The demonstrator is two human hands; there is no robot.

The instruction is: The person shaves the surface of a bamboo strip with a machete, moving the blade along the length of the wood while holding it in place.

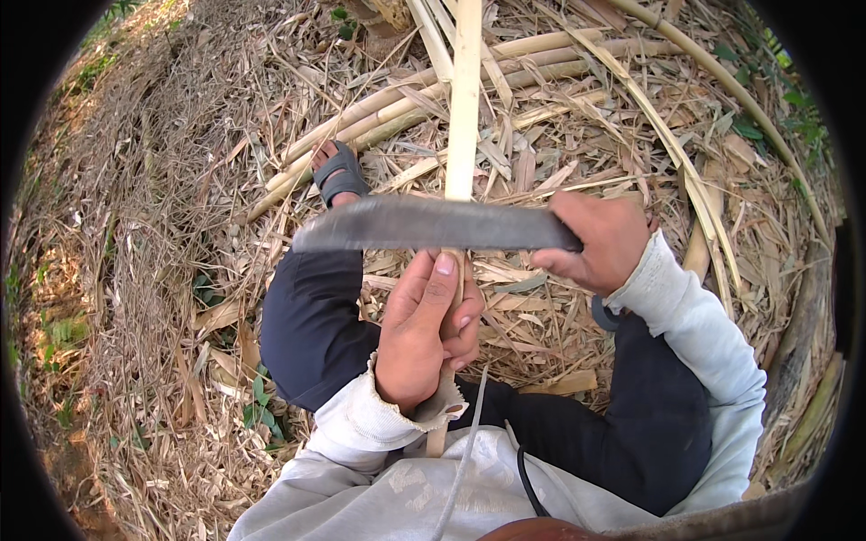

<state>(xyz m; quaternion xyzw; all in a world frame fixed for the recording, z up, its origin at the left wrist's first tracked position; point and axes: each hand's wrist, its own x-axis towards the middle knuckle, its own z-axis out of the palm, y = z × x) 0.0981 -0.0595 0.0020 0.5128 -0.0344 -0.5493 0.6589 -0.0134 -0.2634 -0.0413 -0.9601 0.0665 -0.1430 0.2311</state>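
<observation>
A long, pale bamboo strip point(463, 108) runs from my lap away toward the far edge. My left hand point(427, 329) is closed round its near part, thumb on top. Just beyond the left thumb, a broad dark machete point(424, 224) lies crosswise over the strip, its tip to the left. My right hand point(600, 239) grips the machete at its right end; the handle is hidden inside the fist. The blade is slightly blurred, and whether its edge touches the strip I cannot tell.
Several bamboo poles point(388, 113) lie curved across the ground beyond my sandalled foot point(338, 173). Thin split strips point(677, 153) lie at the right. Dry leaves and shavings point(171, 261) cover the ground. My bent legs in dark trousers point(311, 316) flank the work.
</observation>
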